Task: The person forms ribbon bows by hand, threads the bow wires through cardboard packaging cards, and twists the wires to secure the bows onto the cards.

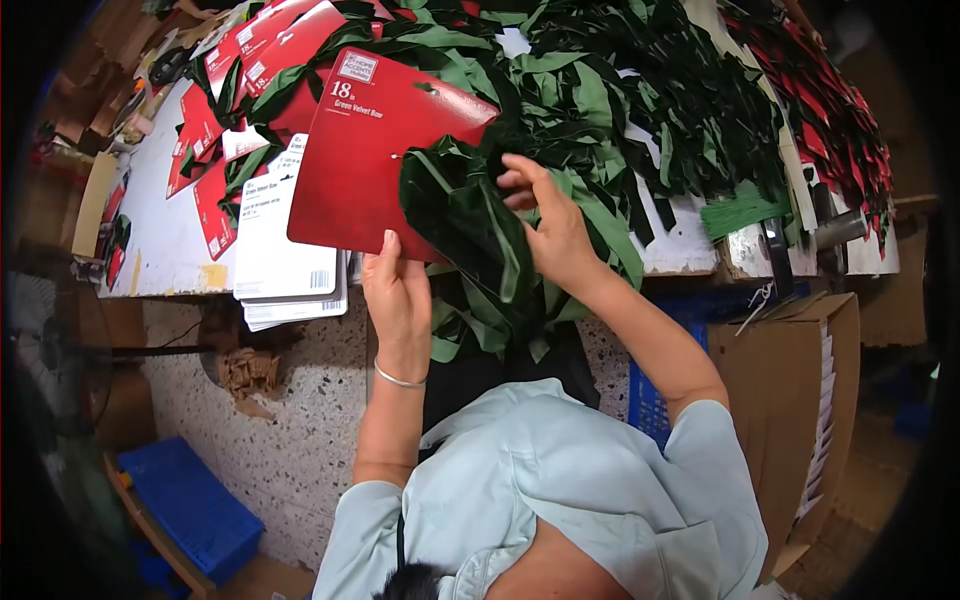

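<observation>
A red card [350, 150] printed "18 in Green Velvet Bow" is tilted above the table's front edge. My left hand [398, 285] is closed on its lower edge, thumb on the front and the other fingers partly hidden behind. A dark green velvet bow [465, 215] covers the card's right side, its tails hanging toward my lap. My right hand [550, 220] is at the bow's right side, fingers curled at its edge; the thumb is mostly hidden by ribbon. A small pale fastener end shows on the card, left of the bow.
White-backed cards [285, 240] are stacked at the table's front edge. More red cards [200, 130] lie at left. Piled green ribbon bows [680, 110] cover the back and right, beside green ties [745, 210]. An open carton [770, 400] and a blue crate [190, 510] stand below.
</observation>
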The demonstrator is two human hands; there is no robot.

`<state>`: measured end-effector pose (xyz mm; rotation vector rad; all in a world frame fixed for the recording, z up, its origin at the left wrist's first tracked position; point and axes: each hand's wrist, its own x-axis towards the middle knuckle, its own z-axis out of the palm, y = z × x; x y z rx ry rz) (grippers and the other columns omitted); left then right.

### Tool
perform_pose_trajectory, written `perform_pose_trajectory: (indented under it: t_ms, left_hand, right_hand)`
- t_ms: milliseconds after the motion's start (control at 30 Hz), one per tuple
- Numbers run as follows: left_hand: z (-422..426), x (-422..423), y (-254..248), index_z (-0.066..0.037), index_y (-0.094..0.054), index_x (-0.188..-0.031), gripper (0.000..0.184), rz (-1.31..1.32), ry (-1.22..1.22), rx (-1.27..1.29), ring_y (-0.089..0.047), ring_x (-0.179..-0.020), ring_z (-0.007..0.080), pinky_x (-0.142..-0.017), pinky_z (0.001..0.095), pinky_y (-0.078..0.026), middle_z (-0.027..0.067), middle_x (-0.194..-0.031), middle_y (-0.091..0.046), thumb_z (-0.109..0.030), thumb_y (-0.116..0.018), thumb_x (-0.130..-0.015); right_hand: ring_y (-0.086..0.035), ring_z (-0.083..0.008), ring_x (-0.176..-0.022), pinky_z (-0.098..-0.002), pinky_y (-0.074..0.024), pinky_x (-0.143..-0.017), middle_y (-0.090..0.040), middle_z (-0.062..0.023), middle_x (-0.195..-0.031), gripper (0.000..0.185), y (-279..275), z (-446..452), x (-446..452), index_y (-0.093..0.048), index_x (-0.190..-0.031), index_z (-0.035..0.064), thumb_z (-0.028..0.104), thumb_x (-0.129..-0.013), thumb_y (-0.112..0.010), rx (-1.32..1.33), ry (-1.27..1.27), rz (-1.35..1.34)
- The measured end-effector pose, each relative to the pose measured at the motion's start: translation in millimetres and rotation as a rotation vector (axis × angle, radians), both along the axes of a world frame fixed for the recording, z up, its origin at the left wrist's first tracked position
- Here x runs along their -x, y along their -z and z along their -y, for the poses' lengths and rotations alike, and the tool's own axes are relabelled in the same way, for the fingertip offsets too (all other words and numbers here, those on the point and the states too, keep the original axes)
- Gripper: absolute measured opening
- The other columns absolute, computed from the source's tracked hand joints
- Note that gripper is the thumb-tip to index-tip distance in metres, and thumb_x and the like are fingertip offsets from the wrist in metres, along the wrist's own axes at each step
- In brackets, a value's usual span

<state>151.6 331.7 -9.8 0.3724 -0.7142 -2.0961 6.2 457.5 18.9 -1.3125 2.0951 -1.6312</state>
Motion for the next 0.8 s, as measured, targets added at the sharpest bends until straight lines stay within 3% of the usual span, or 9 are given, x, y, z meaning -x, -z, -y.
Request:
perform_pose_trajectory:
  t_ms: [133, 267, 300, 400, 533, 567, 667, 767, 800]
  left_hand:
    - [-12.2, 2.9, -5.0, 0.0, -0.054, -0.123, 0.027, 0.076, -0.026, 0.057, -0.059, -0.107, 0.0179, -0.096, 0.0324, -0.048, 0.0093, -0.12, -0.061, -0.004, -0.05, -0.097]
    - [18.4, -14.3, -0.1, -0.001, -0.058, -0.118, 0.025, 0.234, -0.299, 0.192, -0.06, -0.095, 0.0113, -0.084, 0.0233, -0.049, 0.0067, -0.113, -0.064, 0.001, -0.054, -0.094]
    - [33.0, -25.6, -3.0, 0.0, -0.058, -0.118, 0.025, 0.337, -0.366, 0.196, -0.06, -0.097, 0.0128, -0.086, 0.025, -0.049, 0.0074, -0.113, -0.064, -0.001, -0.053, -0.094]
    - [63.9, -36.6, -33.1, 0.001, -0.058, -0.114, 0.02, 0.161, -0.583, 0.253, -0.062, -0.098, 0.0186, -0.091, 0.0318, -0.05, 0.0084, -0.11, -0.065, -0.008, -0.05, -0.097]
    - [102.1, -61.0, -1.4, -0.002, -0.06, -0.108, 0.021, -0.505, 0.129, -0.184, -0.062, -0.1, 0.0248, -0.098, 0.0449, -0.045, 0.0138, -0.106, -0.066, -0.011, -0.046, -0.097]
    - [89.9, -49.2, 5.1, -0.002, -0.061, -0.106, 0.02, -0.435, 0.004, -0.188, -0.063, -0.098, 0.0245, -0.098, 0.0457, -0.046, 0.0129, -0.105, -0.066, -0.011, -0.046, -0.097]
    - [48.5, -24.5, -1.7, 0.003, -0.061, -0.106, 0.021, -0.298, 0.054, -0.311, -0.061, -0.104, 0.0329, -0.092, 0.0419, -0.054, 0.0223, -0.112, -0.061, -0.01, -0.047, -0.097]
    - [28.9, -16.5, 14.4, 0.002, -0.061, -0.106, 0.023, -0.253, 0.14, -0.306, -0.061, -0.107, 0.0343, -0.088, 0.0421, -0.055, 0.0207, -0.108, -0.063, -0.012, -0.045, -0.098]
    - [22.8, -14.2, 17.3, 0.002, -0.061, -0.106, 0.023, -0.234, 0.149, -0.281, -0.061, -0.107, 0.0344, -0.088, 0.0421, -0.055, 0.0197, -0.106, -0.064, -0.013, -0.045, -0.098]
  right_hand:
    - [-0.064, -0.0267, -0.085, -0.0304, -0.0497, -0.075, -0.061, -0.0121, -0.101, 0.052, -9.0, 9.9, 20.7, -0.055, -0.125, 0.0116, 0.004, -0.075, -0.068, -0.116, 0.036, -0.614]
    - [-0.063, -0.0223, -0.084, -0.0303, -0.0504, -0.074, -0.06, -0.0088, -0.094, 0.038, -7.6, 9.6, 39.5, -0.058, -0.109, 0.0088, -0.007, -0.074, -0.057, 0.178, -0.075, -0.279]
    - [-0.062, -0.0148, -0.085, -0.0269, -0.0495, -0.075, -0.06, -0.0044, -0.096, 0.02, 4.6, 3.3, 45.7, -0.059, -0.102, 0.0072, 0.004, -0.083, -0.058, 0.311, -0.161, 0.463]
    - [-0.057, -0.0119, -0.058, -0.0262, -0.0477, -0.057, -0.058, -0.0007, -0.07, 0.022, 10.7, -8.8, 74.8, -0.06, -0.099, 0.0096, 0.03, -0.091, -0.063, 0.167, 0.297, 0.815]
    - [-0.061, -0.013, -0.061, -0.0259, -0.0475, -0.054, -0.067, -0.0053, -0.082, 0.025, 41.9, -34.0, 110.5, -0.059, -0.105, 0.0048, 0.024, -0.09, -0.065, -0.102, 0.145, 0.895]
    - [-0.061, -0.0124, -0.058, -0.0281, -0.0466, -0.051, -0.068, -0.0033, -0.08, 0.019, 42.7, -38.1, 113.4, -0.065, -0.09, 0.0067, 0.026, -0.089, -0.066, -0.131, 0.159, 0.918]
    - [-0.061, -0.0143, -0.06, -0.0301, -0.048, -0.055, -0.068, -0.0029, -0.076, 0.021, 32.2, -61.0, 129.2, -0.066, -0.089, 0.0025, 0.023, -0.088, -0.062, -0.414, 0.174, 0.552]
    - [-0.064, -0.0318, -0.066, -0.0416, -0.0508, -0.061, -0.067, -0.0163, -0.075, 0.02, 25.9, -93.7, 139.3, -0.064, -0.087, 0.0014, 0.02, -0.085, -0.058, -0.899, 0.398, -0.6]
    - [-0.064, -0.0358, -0.073, -0.0432, -0.0506, -0.063, -0.065, -0.019, -0.078, 0.014, 5.6, -92.4, 124.3, -0.063, -0.086, 0.0032, 0.016, -0.086, -0.058, -1.006, 0.476, -0.652]
